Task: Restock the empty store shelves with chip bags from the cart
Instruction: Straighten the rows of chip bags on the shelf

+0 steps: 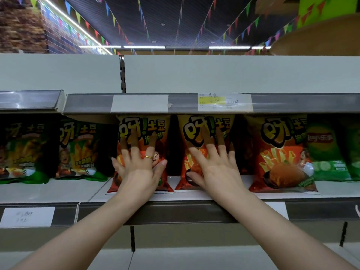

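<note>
Chip bags (282,152) stand on the shelf (58,190), a hand flat on two of them.
Left hand (136,168), fingers (134,151) spread, presses the left bag (142,125); right hand (216,168), likewise spread, presses the middle bag (191,129). Both bags stand upright near the shelf's front edge, directly beyond the palms.
</note>
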Tool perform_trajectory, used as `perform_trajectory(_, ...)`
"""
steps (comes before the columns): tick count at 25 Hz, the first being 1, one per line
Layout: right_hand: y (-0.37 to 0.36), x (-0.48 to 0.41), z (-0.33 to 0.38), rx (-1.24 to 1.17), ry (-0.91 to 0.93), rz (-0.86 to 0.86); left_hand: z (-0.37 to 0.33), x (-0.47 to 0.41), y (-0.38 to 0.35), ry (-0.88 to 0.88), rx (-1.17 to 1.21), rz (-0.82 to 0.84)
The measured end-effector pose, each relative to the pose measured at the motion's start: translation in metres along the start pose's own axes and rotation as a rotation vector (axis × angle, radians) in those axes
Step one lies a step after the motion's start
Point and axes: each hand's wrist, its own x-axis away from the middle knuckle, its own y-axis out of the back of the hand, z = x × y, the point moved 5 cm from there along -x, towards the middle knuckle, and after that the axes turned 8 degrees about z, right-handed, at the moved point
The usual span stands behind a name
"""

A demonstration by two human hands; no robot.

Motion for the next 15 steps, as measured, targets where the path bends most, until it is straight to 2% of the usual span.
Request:
perform_trajectory(4,0.010,0.002,-0.001,-0.019,0.001,-0.017,0.004,0.004,0.004,-0.026,0.069,-0.099)
perform_trajectory(8,0.020,0.005,0.000,-0.098,-0.021,-0.015,-0.014,0.017,0.005,-0.267,0.078,-0.282)
perform_trajectory(12,0.036,0.017,-0.019,-0.206,-0.030,-0.175,-0.062,0.035,0.004,-0.474,0.286,-0.263)
perform_trajectory(15,0.047,0.030,-0.059,-0.213,-0.119,-0.299,-0.106,0.046,-0.005,-0.584,0.361,-0.191)
